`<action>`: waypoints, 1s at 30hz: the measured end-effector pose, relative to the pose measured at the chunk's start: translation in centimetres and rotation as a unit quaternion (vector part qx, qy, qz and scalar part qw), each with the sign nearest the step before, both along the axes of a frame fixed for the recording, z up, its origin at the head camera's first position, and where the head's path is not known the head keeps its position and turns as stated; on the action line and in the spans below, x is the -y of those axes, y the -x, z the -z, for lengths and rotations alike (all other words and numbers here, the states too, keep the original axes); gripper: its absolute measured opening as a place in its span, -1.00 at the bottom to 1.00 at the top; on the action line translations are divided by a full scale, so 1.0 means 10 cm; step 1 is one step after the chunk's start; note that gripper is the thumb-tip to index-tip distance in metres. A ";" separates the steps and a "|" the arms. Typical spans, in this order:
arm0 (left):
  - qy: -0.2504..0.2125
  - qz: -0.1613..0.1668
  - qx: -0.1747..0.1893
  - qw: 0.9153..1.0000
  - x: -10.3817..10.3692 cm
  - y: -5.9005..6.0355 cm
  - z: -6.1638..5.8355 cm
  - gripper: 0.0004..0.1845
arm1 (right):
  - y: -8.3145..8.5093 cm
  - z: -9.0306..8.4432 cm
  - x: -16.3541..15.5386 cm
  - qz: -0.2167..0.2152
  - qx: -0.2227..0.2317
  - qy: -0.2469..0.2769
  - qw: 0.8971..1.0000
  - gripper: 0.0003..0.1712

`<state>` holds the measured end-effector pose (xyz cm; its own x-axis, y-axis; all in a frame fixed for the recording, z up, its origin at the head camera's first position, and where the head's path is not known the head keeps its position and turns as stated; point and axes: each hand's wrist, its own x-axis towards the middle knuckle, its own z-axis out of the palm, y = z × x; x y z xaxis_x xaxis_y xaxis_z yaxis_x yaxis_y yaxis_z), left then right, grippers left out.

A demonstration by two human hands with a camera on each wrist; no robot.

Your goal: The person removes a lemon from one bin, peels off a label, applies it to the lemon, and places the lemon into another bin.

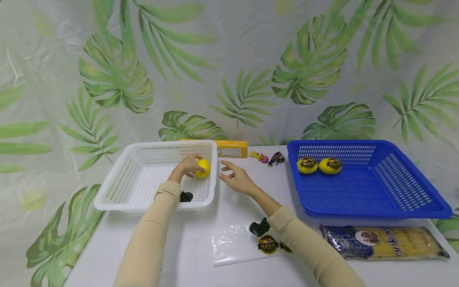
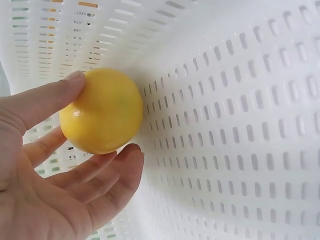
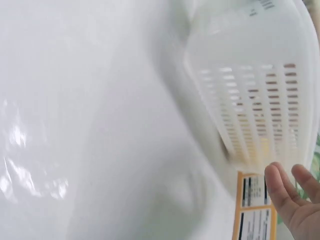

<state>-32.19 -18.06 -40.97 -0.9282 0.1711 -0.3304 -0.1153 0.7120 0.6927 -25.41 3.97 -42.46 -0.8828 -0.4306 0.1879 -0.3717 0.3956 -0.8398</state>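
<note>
Yellow round smooth fruit (image 1: 203,168): inside the white perforated plastic basket (image 1: 122,207), near its right end wall; whether it touches that wall, cannot tell. Left hand (image 1: 188,164) has it in a closed grip, thumb on one side, fingers curled beneath. Dark bent tube-like piece (image 1: 186,196) in same basket, partly behind the left sleeve (image 1: 152,227). Right hand (image 1: 236,179) just outside that basket, above the white table (image 1: 193,247), grip slack, fingers apart. Yellow-orange printed box (image 1: 233,149) behind basket; small wrapped candies (image 1: 264,158) to its right. Nearer: clear plastic bag (image 1: 233,247), second dark bent piece (image 1: 259,228) at its far edge. Right: blue perforated plastic basket (image 1: 365,199), two yellow labelled fruits (image 1: 330,166) side by side at its left end; long yellow-and-blue plastic packet (image 1: 408,242) in front.
</note>
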 end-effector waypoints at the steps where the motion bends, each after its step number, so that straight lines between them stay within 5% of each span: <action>1: -0.001 -0.002 0.001 1.000 -0.01 0.00 0.00 -0.29 | -0.01 0.01 0.02 -0.002 -0.002 -0.002 1.000 -0.39; 22: 0.036 0.011 -0.007 0.999 -0.06 -0.04 0.00 -0.36 | -0.05 0.11 0.15 -0.016 0.061 0.023 0.998 -0.33; 30: 0.018 0.003 -0.001 1.000 -0.05 -0.07 -0.03 -0.46 | -0.04 0.13 0.15 -0.027 0.074 0.026 0.997 -0.30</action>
